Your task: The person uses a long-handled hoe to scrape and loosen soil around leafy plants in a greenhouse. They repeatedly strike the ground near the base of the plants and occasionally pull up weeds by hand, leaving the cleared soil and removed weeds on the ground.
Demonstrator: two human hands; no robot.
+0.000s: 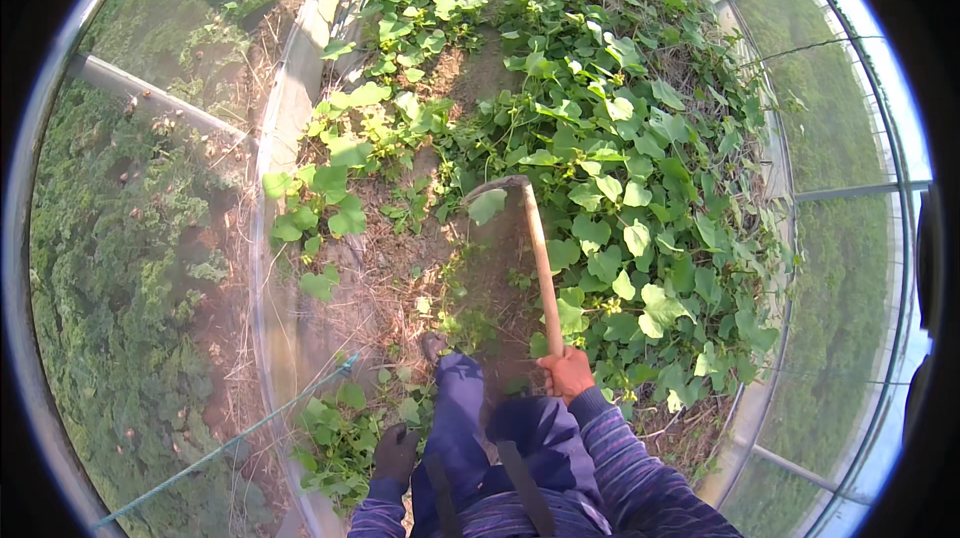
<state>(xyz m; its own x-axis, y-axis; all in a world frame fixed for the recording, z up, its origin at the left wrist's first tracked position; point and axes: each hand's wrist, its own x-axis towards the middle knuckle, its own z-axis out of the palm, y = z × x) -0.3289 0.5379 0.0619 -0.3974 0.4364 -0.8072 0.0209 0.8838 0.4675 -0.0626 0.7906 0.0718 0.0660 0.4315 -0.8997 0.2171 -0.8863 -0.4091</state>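
My bare right hand (568,371) grips the lower end of the wooden handle of a sickle (541,260). The handle slants up and slightly left, and the curved metal blade (496,184) points left at its top. A single green leaf (487,206) shows just under the blade; I cannot tell whether it touches the metal. My left hand (396,452), in a dark glove, hangs beside my left leg over low leafy plants (341,440). Nothing is visible in it, and its fingers are not clear.
Dense broad-leaved vines (630,185) spread on the right, with more leafy plants (330,200) at left. Bare soil (487,76) runs between them. Clear plastic sheeting on metal poles (161,99) walls both sides. A green rope (232,442) crosses low at left.
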